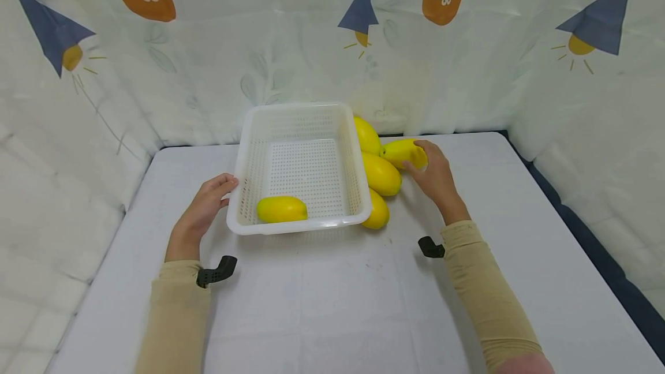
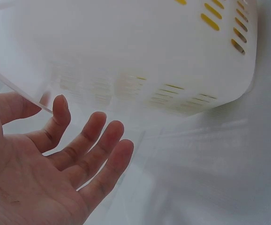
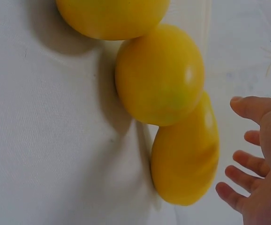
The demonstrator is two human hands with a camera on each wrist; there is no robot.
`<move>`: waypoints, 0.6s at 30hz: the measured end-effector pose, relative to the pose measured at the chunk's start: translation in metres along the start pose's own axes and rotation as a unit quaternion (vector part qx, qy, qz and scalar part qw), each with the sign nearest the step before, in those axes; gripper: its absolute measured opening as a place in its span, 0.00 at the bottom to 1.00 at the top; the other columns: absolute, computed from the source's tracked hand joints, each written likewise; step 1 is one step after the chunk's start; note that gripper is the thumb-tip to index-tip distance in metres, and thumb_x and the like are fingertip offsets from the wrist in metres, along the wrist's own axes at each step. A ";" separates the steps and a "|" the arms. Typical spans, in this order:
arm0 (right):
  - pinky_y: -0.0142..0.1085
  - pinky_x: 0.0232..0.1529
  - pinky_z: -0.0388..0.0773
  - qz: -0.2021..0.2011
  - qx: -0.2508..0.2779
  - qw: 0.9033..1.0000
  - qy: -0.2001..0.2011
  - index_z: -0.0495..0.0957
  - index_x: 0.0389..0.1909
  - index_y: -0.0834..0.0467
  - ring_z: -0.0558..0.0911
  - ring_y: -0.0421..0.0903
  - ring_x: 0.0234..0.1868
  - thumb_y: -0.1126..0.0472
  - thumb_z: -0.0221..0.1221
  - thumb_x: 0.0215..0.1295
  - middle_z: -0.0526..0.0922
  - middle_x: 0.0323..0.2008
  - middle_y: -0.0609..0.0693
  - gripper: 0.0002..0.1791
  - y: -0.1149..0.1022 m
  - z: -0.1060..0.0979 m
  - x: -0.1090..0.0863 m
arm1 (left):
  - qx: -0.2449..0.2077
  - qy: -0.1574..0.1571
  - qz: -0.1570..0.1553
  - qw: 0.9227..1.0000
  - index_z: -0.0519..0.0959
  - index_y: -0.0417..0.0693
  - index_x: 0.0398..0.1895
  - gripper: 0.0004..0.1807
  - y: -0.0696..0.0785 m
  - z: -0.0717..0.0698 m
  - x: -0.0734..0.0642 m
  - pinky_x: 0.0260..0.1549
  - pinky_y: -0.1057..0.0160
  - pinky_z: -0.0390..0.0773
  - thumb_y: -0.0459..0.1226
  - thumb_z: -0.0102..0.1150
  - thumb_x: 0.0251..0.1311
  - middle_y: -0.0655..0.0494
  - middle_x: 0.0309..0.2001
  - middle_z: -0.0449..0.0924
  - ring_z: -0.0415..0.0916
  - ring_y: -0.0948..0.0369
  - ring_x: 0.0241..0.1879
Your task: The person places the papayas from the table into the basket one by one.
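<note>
A white perforated plastic basket [image 1: 298, 225] is tilted on the table, with one oblong yellow mango-like fruit [image 1: 281, 209] lying inside along its near wall. At its left rim my left hand [image 1: 208, 198] pinches the edge between thumb and index finger, while the other fingers spread free below in the left wrist view. My right hand [image 1: 436, 175] reaches over the rightmost yellow fruit [image 1: 402, 153], thumb and fingers spread around its right end. In the right wrist view a gap shows between the right fingertips and that long fruit [image 3: 186, 161].
Beside the basket's right wall several more yellow fruits [image 1: 383, 175] are bunched, partly hidden by it. The white-covered table [image 1: 332, 305] ends at the back against a printed curtain [image 1: 312, 45]. Black camera mounts [image 1: 217, 271] stick out from both sleeves.
</note>
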State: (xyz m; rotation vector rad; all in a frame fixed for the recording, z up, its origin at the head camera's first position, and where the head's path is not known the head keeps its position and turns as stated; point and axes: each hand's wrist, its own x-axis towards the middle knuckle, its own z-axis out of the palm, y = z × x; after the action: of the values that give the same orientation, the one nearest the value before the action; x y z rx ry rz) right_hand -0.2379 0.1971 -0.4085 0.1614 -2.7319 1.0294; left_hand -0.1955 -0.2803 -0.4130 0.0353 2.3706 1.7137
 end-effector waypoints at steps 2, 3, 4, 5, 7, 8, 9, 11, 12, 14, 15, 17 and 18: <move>0.52 0.71 0.58 0.002 0.003 1.000 0.000 0.63 0.67 0.58 0.62 0.57 0.71 0.52 0.62 0.65 0.63 0.70 0.58 0.33 0.000 -0.001 0.000 | 0.003 0.001 -0.001 1.000 0.67 0.35 0.53 0.28 0.000 0.000 0.000 0.53 0.70 0.69 0.54 0.40 0.72 0.61 0.53 0.69 0.64 0.67 0.55; 0.53 0.71 0.58 0.002 0.005 1.000 -0.001 0.63 0.67 0.58 0.62 0.57 0.71 0.52 0.62 0.64 0.63 0.70 0.58 0.33 0.001 -0.001 0.000 | 0.003 0.001 -0.001 1.000 0.67 0.35 0.53 0.28 0.000 0.000 -0.001 0.53 0.70 0.69 0.54 0.40 0.72 0.61 0.53 0.69 0.64 0.67 0.55; 0.53 0.71 0.58 0.003 0.005 1.000 -0.001 0.63 0.67 0.58 0.62 0.57 0.71 0.52 0.62 0.64 0.63 0.70 0.58 0.33 0.001 -0.001 0.001 | 0.003 0.001 -0.001 1.000 0.67 0.35 0.53 0.28 0.000 0.000 -0.001 0.53 0.70 0.69 0.54 0.40 0.72 0.61 0.53 0.69 0.64 0.67 0.55; 0.53 0.71 0.58 0.002 0.007 1.000 -0.002 0.63 0.67 0.58 0.61 0.57 0.71 0.52 0.62 0.64 0.63 0.70 0.58 0.34 0.001 -0.001 0.001 | 0.003 0.001 0.000 1.000 0.67 0.36 0.53 0.28 0.000 0.000 -0.001 0.52 0.70 0.69 0.54 0.40 0.72 0.61 0.53 0.69 0.64 0.67 0.55; 0.53 0.71 0.57 0.001 0.008 1.000 -0.002 0.63 0.67 0.58 0.61 0.57 0.72 0.52 0.62 0.64 0.63 0.70 0.57 0.34 0.003 -0.001 0.002 | 0.002 0.001 0.000 1.000 0.67 0.36 0.53 0.28 0.000 0.000 0.000 0.52 0.71 0.69 0.54 0.40 0.72 0.61 0.53 0.69 0.64 0.67 0.55; 0.53 0.71 0.57 0.001 0.008 1.000 -0.003 0.63 0.67 0.58 0.61 0.57 0.72 0.52 0.62 0.64 0.63 0.70 0.57 0.34 0.003 -0.001 0.002 | 0.001 0.001 0.000 1.000 0.67 0.36 0.53 0.28 0.000 0.000 0.000 0.52 0.72 0.69 0.54 0.41 0.72 0.61 0.53 0.69 0.64 0.67 0.55; 0.53 0.71 0.57 0.001 0.008 1.000 -0.004 0.63 0.67 0.57 0.61 0.56 0.72 0.52 0.62 0.64 0.63 0.70 0.57 0.34 0.004 -0.001 0.002 | 0.000 0.001 0.000 1.000 0.67 0.36 0.53 0.28 -0.001 0.000 0.000 0.51 0.72 0.69 0.54 0.41 0.72 0.62 0.53 0.69 0.64 0.67 0.55; 0.53 0.71 0.57 0.001 0.008 1.000 -0.004 0.63 0.67 0.57 0.60 0.56 0.72 0.51 0.62 0.64 0.62 0.70 0.57 0.34 0.005 -0.002 0.003 | -0.002 0.001 0.000 1.000 0.67 0.37 0.53 0.27 -0.001 0.000 0.000 0.51 0.73 0.69 0.54 0.41 0.72 0.62 0.52 0.69 0.64 0.67 0.55; 0.53 0.72 0.57 0.001 0.007 1.000 -0.004 0.63 0.67 0.56 0.60 0.56 0.72 0.51 0.62 0.64 0.62 0.70 0.57 0.34 0.006 -0.002 0.003 | -0.002 0.001 0.000 1.000 0.67 0.37 0.53 0.27 -0.001 0.000 0.000 0.51 0.73 0.70 0.54 0.41 0.72 0.63 0.52 0.69 0.64 0.67 0.55; 0.54 0.72 0.56 0.000 0.008 1.000 -0.004 0.63 0.68 0.57 0.60 0.57 0.72 0.51 0.61 0.65 0.62 0.70 0.57 0.34 0.007 -0.003 0.004 | -0.003 0.000 0.001 1.000 0.67 0.37 0.53 0.27 -0.001 0.000 0.000 0.51 0.73 0.70 0.54 0.41 0.72 0.63 0.52 0.69 0.64 0.67 0.55; 0.54 0.72 0.56 0.000 0.008 1.000 -0.003 0.63 0.68 0.57 0.60 0.57 0.72 0.51 0.61 0.65 0.62 0.70 0.57 0.34 0.007 -0.004 0.004 | -0.003 0.000 0.001 1.000 0.67 0.37 0.53 0.27 -0.001 0.000 0.000 0.51 0.73 0.70 0.54 0.41 0.72 0.63 0.52 0.69 0.64 0.67 0.55; 0.54 0.72 0.56 0.004 0.009 1.000 -0.003 0.62 0.68 0.57 0.60 0.57 0.72 0.50 0.61 0.65 0.62 0.70 0.57 0.34 0.009 -0.004 0.005 | -0.002 0.000 0.001 1.000 0.67 0.37 0.53 0.28 -0.001 0.000 0.001 0.52 0.72 0.69 0.54 0.41 0.72 0.62 0.52 0.69 0.64 0.67 0.55; 0.54 0.72 0.56 0.006 0.008 1.000 -0.003 0.62 0.68 0.56 0.60 0.57 0.72 0.50 0.61 0.65 0.62 0.70 0.57 0.34 0.010 -0.004 0.006 | -0.002 0.000 0.000 1.000 0.67 0.37 0.53 0.28 -0.001 0.000 0.001 0.53 0.70 0.69 0.55 0.41 0.72 0.62 0.52 0.69 0.64 0.67 0.55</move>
State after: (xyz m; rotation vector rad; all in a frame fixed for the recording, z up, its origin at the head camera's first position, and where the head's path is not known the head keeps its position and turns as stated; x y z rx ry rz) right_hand -0.2442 0.2071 -0.4101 0.1517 -2.7329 1.0555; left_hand -0.1959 -0.2806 -0.4143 0.0347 2.3678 1.7189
